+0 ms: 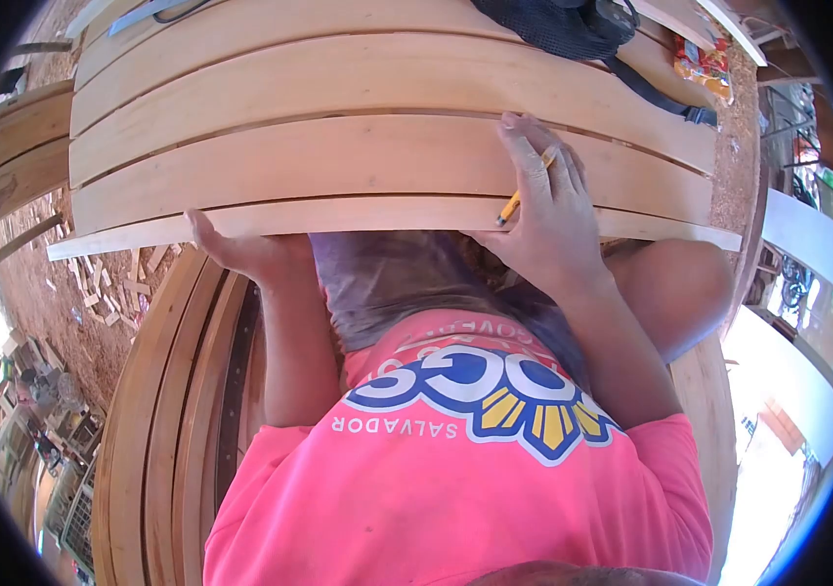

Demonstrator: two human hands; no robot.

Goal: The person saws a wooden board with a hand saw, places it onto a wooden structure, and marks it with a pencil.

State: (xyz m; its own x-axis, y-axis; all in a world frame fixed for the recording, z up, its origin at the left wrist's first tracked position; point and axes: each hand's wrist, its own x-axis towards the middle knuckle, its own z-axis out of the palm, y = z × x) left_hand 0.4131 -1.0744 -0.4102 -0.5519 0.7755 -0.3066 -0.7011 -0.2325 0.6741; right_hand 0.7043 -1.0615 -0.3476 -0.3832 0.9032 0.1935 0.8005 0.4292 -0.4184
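A slatted wooden surface [338, 161] of long pale boards spans the upper view. Along its near edge runs a narrow pale strip [397, 213]. At the strip's left part is my left hand [240, 252], palm turned up, its thumb raised at the edge and its other fingers mostly hidden below the wood. My right hand [548, 200] rests over the strip further right, fingers bent onto the nearest boards, with a yellow pencil [511, 207] held between the fingers, its lower end pointing down to the left.
A dark mesh bag [558, 27] with a black strap lies on the boards at the top right, near a red and orange packet [704, 66]. Curved wooden slats [157, 420] stand at the lower left. Wood scraps [108, 293] litter the ground on the left.
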